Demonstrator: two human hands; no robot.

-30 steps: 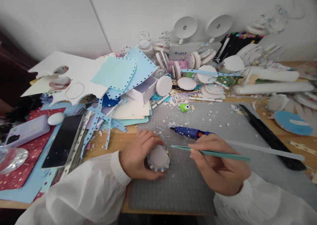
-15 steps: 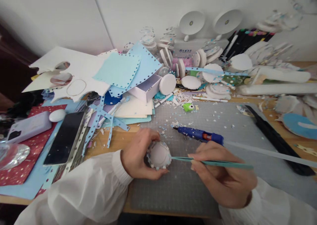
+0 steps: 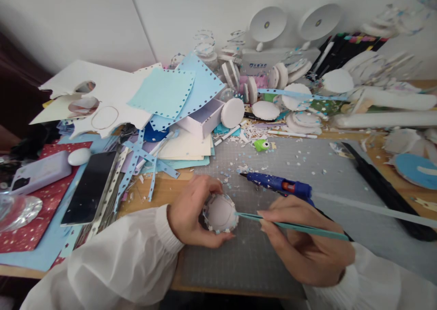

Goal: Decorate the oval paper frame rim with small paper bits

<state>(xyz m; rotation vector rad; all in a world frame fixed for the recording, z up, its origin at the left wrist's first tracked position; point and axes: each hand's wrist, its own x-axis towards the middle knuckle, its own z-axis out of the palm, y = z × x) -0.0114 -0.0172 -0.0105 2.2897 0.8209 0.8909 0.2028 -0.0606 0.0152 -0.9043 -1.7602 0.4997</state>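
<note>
My left hand [image 3: 197, 214] curls its thumb and fingers round a small round white paper piece [image 3: 220, 215], whose rim carries tiny white and bluish paper bits. Teal tweezers [image 3: 303, 228] are pinched in my right hand [image 3: 303, 237], their tips touching the right side of that rim. Whether the tips grip a bit is too small to tell. Just beyond my right hand a blue glue gun [image 3: 276, 184] lies on the grey cutting mat [image 3: 246, 264], its nozzle pointing left. Small punched paper flowers are scattered near the nozzle.
Behind the mat stand several white paper discs [image 3: 232, 113] and a lilac box [image 3: 205, 123]. A green craft punch [image 3: 261, 144] sits on the mat. Blue sheets [image 3: 164, 94] and a phone [image 3: 89, 188] lie at left. A black paper trimmer bar [image 3: 389, 191] lies at right.
The tweezers' tips have risen slightly along the rim, with my right hand shifting a little left. The view has shifted slightly. My left hand keeps its hold on the round piece.
</note>
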